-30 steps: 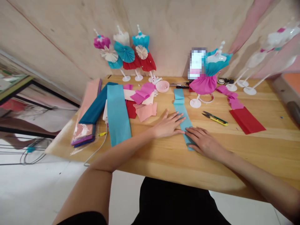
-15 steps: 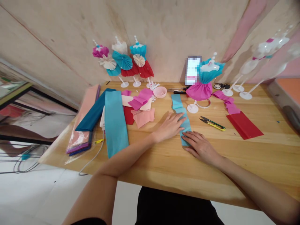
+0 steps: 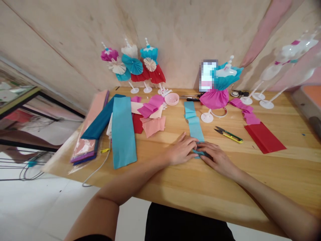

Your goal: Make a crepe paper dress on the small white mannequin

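Note:
A light blue crepe paper strip [image 3: 196, 129] runs toward me along the table, wavy and creased at its far part. Both hands meet over its near end. My left hand [image 3: 182, 150] has its fingers closed on the strip from the left. From the right, my right hand [image 3: 218, 158] closes its bent fingers on the same end, and the fingertips of both nearly touch. A small bit of blue shows between them; the rest of that end is hidden under the fingers. Yellow-and-green thread snips [image 3: 228, 134] lie to the right of the strip.
Behind stand a small dress form [image 3: 214, 98] in blue and pink paper and a phone [image 3: 207, 75]. Left lie a wide blue paper sheet [image 3: 124, 134], paper scraps [image 3: 153, 126] and a pink bowl [image 3: 172, 99]. Red paper [image 3: 265, 137] and bare dress forms [image 3: 269, 72] are right.
My left hand has slid toward me down the strip, baring its middle. Both hands now come together at the near end, fingers more bent than before.

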The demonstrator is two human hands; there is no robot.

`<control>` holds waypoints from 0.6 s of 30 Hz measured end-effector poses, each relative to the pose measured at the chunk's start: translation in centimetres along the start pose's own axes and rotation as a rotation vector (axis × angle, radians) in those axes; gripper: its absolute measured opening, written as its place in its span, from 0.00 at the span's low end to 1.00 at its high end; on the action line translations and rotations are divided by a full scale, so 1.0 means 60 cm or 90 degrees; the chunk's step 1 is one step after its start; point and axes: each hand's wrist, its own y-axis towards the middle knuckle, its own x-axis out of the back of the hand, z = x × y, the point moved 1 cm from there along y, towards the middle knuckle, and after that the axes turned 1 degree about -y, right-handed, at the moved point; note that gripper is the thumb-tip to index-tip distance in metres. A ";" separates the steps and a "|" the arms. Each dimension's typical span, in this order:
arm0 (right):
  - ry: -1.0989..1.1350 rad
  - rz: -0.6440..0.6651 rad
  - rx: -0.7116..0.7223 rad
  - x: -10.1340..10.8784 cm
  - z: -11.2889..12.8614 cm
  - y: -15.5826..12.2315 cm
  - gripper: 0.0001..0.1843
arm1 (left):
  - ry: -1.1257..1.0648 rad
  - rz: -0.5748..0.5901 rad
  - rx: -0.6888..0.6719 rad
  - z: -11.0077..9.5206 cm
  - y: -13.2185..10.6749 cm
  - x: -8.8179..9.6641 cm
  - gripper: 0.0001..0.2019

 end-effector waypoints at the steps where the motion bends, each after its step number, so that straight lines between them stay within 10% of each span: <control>1: 0.001 -0.003 -0.001 0.000 0.000 0.000 0.14 | 0.007 -0.001 -0.002 -0.002 -0.001 0.000 0.11; 18: -0.009 -0.016 -0.022 -0.004 -0.004 -0.008 0.03 | 0.029 -0.014 -0.028 -0.001 -0.003 -0.004 0.17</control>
